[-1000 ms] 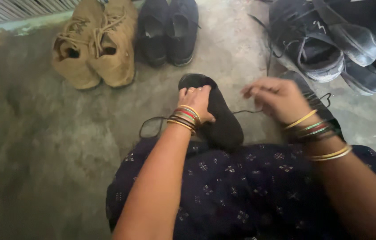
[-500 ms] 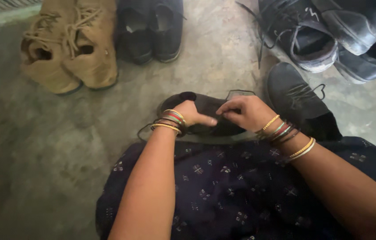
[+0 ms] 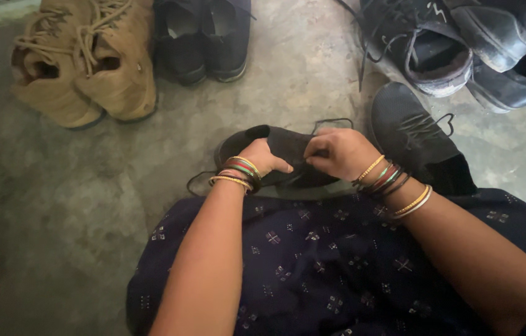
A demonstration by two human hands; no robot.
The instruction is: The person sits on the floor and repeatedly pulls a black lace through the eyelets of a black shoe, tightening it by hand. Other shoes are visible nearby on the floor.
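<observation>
A black shoe [image 3: 278,144] lies on its side on the concrete floor, just in front of my lap in its dark patterned cloth [image 3: 313,261]. My left hand [image 3: 262,157] grips the shoe's near edge, with bangles on the wrist. My right hand [image 3: 337,152] is closed on the shoe's upper part, where its black lace [image 3: 331,122] loops out. What the fingers pinch is hidden. A second black shoe [image 3: 409,134] stands upright just right of my right hand.
A pair of tan lace-up boots [image 3: 83,68] sits at the far left, with a pair of black slip-on shoes [image 3: 204,37] beside it. Several black shoes [image 3: 462,43] crowd the far right. Grey concrete floor [image 3: 58,218] spreads to the left.
The black shoe went from pointing away from me to lying sideways across my lap. My right hand came in from the right onto it, and both hands now hold it.
</observation>
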